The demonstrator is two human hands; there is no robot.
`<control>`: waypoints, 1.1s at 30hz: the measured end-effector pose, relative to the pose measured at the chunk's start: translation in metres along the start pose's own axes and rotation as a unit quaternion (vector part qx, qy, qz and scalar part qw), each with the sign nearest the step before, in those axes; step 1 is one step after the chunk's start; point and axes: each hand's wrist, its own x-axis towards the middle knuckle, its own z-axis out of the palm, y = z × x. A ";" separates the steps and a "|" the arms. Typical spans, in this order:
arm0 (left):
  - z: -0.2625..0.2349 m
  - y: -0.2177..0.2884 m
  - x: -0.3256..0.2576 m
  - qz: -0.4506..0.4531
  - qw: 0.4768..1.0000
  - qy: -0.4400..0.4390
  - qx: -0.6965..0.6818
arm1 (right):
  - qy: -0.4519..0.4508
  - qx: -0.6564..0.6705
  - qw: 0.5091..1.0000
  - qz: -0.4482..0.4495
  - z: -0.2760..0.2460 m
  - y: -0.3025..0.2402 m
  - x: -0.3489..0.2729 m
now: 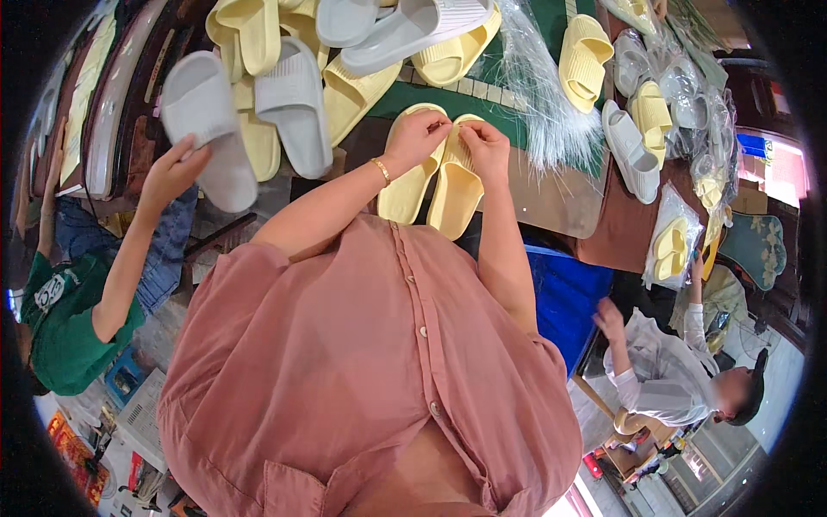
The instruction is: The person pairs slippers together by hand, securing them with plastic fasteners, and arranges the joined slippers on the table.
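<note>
A pair of pale yellow slide slippers lies side by side at the table edge in front of me: a left slipper (400, 193) and a right slipper (454, 200). Over the left slipper's strap my left hand (418, 140) is closed in a pinch. My right hand (486, 150) pinches above the right slipper, and the fingertips of both hands nearly meet between the straps. Anything thin between the fingers is too small to make out. To the right of my hands lies a bundle of clear plastic strands (551, 116).
Yellow and grey slippers (293, 103) are heaped at the back left. There a co-worker's hand (177, 172) grips a grey slipper (202, 108). Single slippers and bagged pairs (669, 246) lie along the right. A blue bin (556, 297) stands right of me, near another person (663, 358).
</note>
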 end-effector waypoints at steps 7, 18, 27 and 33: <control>0.004 -0.004 0.000 0.002 1.000 0.015 -0.020 | -0.011 0.010 1.000 0.003 0.000 -0.001 -0.001; 0.000 -0.002 0.000 0.002 1.000 -0.005 0.016 | -0.007 0.043 0.999 0.026 0.000 -0.010 -0.005; -0.002 0.000 0.000 -0.003 1.000 -0.013 0.009 | -0.002 0.032 0.999 0.024 0.001 -0.004 -0.002; -0.002 -0.001 0.000 0.000 1.000 -0.015 0.004 | -0.013 0.035 0.999 0.021 0.000 -0.001 -0.002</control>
